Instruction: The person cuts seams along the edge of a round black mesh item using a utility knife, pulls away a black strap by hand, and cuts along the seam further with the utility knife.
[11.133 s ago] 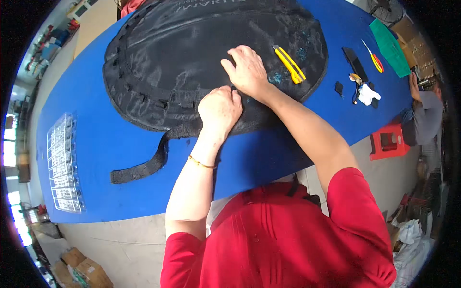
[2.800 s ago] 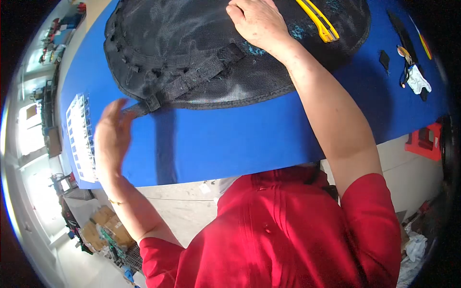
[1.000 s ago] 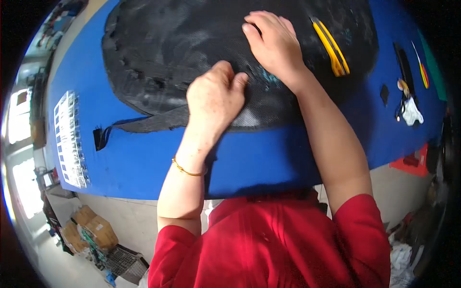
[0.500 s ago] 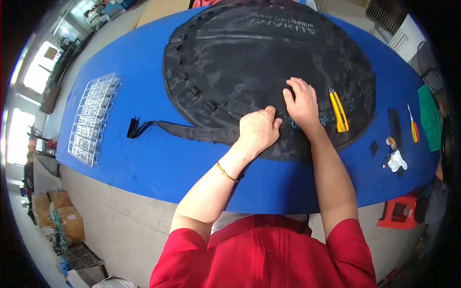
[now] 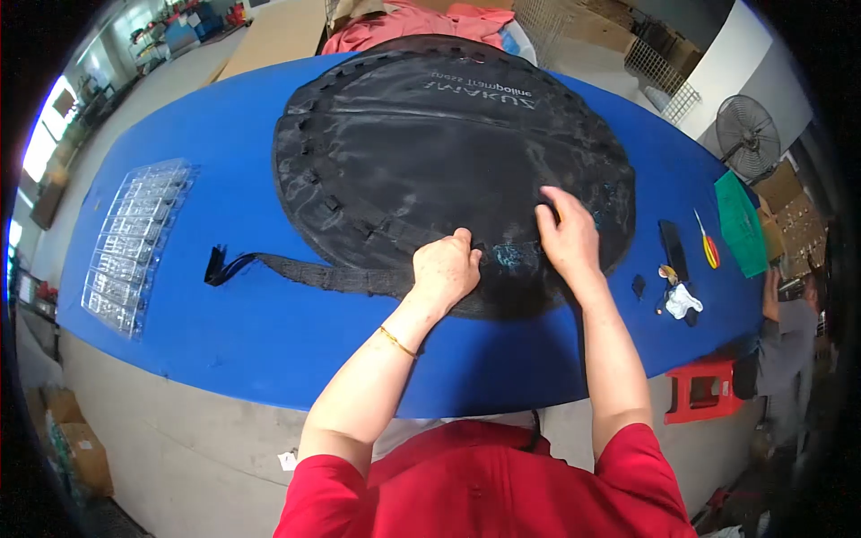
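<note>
**Round black mat [image 5: 430, 170] lies under left hand [image 5: 446, 272] and right hand [image 5: 572, 242]**

The mat rests on the blue table [image 5: 233, 350], most of it stretching beyond the 2 hands. They are apart, with blue-green marks [image 5: 508, 256] on the mat between them. The left hand curls, knuckles up, over the black strap [image 5: 341, 278], which trails leftward onto the table; I cannot tell whether its hidden fingers grip it. The right hand is over the mat's near right part, thumb and forefinger spread; its palm is hidden, so I cannot tell whether it holds anything.

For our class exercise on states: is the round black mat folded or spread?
Spread: the black mat shows its broad rounded outline across the blue table, lettering visible.
</note>
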{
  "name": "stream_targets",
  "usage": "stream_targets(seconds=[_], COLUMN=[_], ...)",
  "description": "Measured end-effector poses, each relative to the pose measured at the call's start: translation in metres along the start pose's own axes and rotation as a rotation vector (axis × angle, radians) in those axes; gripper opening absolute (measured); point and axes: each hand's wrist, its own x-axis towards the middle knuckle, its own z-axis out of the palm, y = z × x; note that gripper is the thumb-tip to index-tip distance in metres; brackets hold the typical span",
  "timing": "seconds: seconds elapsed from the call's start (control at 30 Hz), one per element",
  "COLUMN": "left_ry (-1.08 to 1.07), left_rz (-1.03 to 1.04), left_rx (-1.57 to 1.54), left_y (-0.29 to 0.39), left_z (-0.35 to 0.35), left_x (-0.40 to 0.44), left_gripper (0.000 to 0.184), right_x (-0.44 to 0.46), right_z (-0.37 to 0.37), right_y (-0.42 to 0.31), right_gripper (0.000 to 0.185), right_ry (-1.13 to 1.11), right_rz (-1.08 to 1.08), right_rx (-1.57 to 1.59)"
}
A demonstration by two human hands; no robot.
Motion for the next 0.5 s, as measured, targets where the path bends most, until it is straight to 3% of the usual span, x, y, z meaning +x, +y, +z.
stream_targets(seconds=[0.1,0.2,0.4,0.5], left_ry=[-0.004,-0.013,0.049,0.061], left_rz=[0.010,-0.003,0.020,0.029], left_rx=[-0.010,-0.011,-0.009,-0.003], left_y=[0.000,0.000,-0.003,-0.004], left_z=[-0.001,-0.002,0.003,0.003], left_x=[-0.001,-0.001,-0.001,-0.001], left_gripper=[0.025,0.026,0.025,0.025], right_x=[-0.009,-0.022,-0.037,-0.021], right_z=[-0.013,-0.021,-0.004,-0.009], right_y=[0.042,0.055,0.069,0.058], right_gripper=[0.044,0.050,0.030,0.025], right_ry=[0.004,-0.240,-0.137,-0.147], right_rz=[0.127,0.386,0.211,0.413], right_rx=[-0.253,-0.349,-0.320,-0.128])
